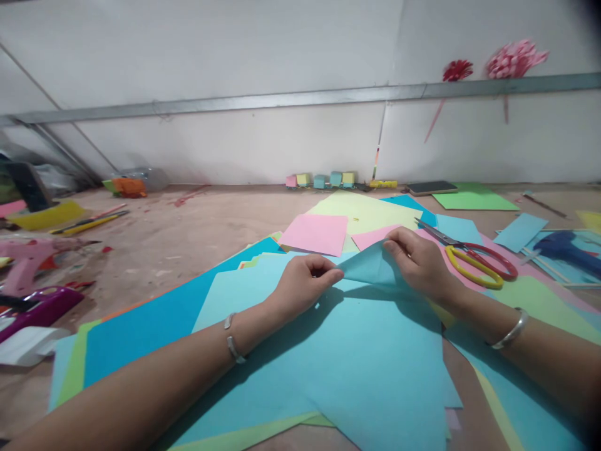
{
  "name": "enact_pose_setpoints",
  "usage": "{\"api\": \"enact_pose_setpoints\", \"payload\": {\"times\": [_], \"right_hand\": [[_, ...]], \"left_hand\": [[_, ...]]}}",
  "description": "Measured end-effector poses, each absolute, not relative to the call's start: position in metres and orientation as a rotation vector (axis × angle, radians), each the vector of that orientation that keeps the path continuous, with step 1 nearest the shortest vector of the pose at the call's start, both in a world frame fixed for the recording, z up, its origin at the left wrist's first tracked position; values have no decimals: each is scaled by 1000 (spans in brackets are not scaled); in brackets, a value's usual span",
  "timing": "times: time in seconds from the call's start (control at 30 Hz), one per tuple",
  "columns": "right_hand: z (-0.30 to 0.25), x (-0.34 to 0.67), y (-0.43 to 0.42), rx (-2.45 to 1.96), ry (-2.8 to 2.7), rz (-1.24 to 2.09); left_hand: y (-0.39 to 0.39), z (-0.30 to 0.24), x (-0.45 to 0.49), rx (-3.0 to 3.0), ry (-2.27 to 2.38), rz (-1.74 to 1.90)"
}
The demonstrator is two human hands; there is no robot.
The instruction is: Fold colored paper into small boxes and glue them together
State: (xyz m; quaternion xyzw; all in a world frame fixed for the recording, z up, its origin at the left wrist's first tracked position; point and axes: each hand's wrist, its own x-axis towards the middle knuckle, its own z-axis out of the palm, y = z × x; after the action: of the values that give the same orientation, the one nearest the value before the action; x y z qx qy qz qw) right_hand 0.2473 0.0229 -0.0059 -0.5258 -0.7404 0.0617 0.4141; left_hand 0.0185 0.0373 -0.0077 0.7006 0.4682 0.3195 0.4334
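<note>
One blue paper piece (370, 266): between my left grip (340, 270) and right grip (387, 242), each pinching an end, above larger blue sheets (375, 357)

In front of me is a white wall (211, 50), crossed by a grey metal rail (282, 99). At my left, a slanted bar (57, 149) goes down from this rail. The brown tabletop (225, 216) reaches the wall.

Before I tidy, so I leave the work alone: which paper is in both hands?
The small blue piece, pinched by the left hand and right hand; the pink sheet beyond the left hand and the large light blue sheet below are unheld.
</note>
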Motion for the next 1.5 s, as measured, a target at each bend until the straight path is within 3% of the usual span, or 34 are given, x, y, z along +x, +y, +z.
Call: {"api": "enact_pose_setpoints", "payload": {"times": [0.4, 0.73, 1.13, 1.5], "right_hand": [[-4, 248, 24, -1306, -1824, 162], [12, 248, 25, -1553, -1904, 327], [-18, 234, 21, -1848, -2138, 15], [-25, 223, 17, -1757, -2373, -144]], "left_hand": [[35, -1, 20, 1729, 1210, 743], [35, -2, 21, 1724, 1260, 713], [28, 5, 20, 2029, 1321, 335], [23, 6, 19, 2430, 1376, -6]]}}
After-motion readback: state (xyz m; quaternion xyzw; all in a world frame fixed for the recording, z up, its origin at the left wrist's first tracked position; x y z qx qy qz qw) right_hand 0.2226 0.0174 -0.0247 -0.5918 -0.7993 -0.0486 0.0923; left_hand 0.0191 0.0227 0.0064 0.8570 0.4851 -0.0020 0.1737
